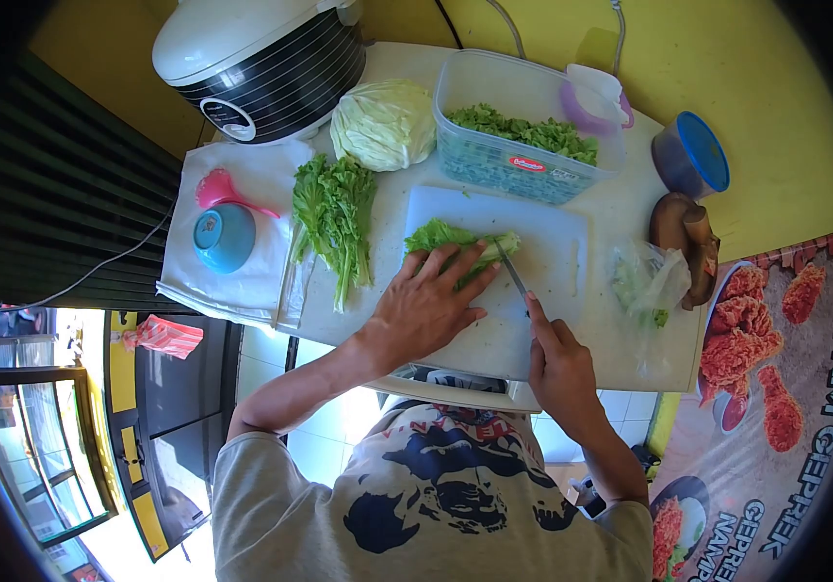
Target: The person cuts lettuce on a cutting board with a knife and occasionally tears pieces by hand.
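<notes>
A: Grips first?

B: Right hand (564, 364): grip clenched round the handle of a slim steel knife (514, 275), blade slanting onto the greens. Left hand (423, 308): fingers spread and slightly bent, grip not closed, pressing on a pale-stemmed bunch of green leafy lettuce (439, 234).

A: Where is that lettuce?

B: Lying across a white rectangular plastic cutting board (557, 230), leafy end beneath the left fingers, stem end by the blade. Small green scraps on the board.

A: How much is cut?

B: Partway, in my judgement. Clear rectangular plastic tub (474, 175), just beyond the board, holds loose green leaf pieces (523, 134), apparently cut. Lettuce under the knife looks only part-cut.

A: And uncut stock?

B: A long-stemmed bunch of curly green leaves (332, 218) on the white counter (489, 344), left of the board. Round pale-green cabbage (383, 126) behind it, looks whole. Clear plastic bag (670, 281) to the right, some greens inside; cannot tell if cut.
</notes>
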The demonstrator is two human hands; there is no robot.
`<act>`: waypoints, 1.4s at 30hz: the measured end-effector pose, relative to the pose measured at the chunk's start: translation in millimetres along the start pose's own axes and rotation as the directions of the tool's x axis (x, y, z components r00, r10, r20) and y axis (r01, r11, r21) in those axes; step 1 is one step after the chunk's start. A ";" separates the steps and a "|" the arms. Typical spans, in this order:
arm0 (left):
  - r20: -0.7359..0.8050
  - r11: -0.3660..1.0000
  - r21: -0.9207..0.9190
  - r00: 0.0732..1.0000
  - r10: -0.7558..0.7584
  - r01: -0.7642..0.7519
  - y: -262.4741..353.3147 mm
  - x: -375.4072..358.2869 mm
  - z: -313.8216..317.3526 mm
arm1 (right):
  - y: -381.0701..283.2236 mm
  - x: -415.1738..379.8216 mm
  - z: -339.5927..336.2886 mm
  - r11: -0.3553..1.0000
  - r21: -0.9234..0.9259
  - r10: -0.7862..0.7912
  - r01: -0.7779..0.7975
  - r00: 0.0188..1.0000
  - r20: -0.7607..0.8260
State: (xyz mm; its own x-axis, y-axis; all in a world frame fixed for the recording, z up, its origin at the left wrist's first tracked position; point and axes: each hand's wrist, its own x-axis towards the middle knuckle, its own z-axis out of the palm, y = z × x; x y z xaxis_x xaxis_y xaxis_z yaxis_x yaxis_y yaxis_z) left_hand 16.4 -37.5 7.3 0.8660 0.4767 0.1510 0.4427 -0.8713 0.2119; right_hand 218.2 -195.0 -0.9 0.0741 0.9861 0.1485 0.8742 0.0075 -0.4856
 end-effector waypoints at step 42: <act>-0.059 0.995 -0.075 0.996 -0.066 0.061 3.2 5.8 1.5 | -4.1 9.5 -2.1 0.995 -0.089 -0.051 0.053 0.998 0.029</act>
State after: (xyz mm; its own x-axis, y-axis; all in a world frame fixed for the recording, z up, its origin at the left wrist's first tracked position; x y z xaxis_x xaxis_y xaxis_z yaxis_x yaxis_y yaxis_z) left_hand 23.3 -37.7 7.3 0.8196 0.5392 0.1938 0.4763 -0.8291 0.2927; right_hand 216.3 -186.0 4.4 0.0154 0.9889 0.1476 0.9160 0.0452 -0.3985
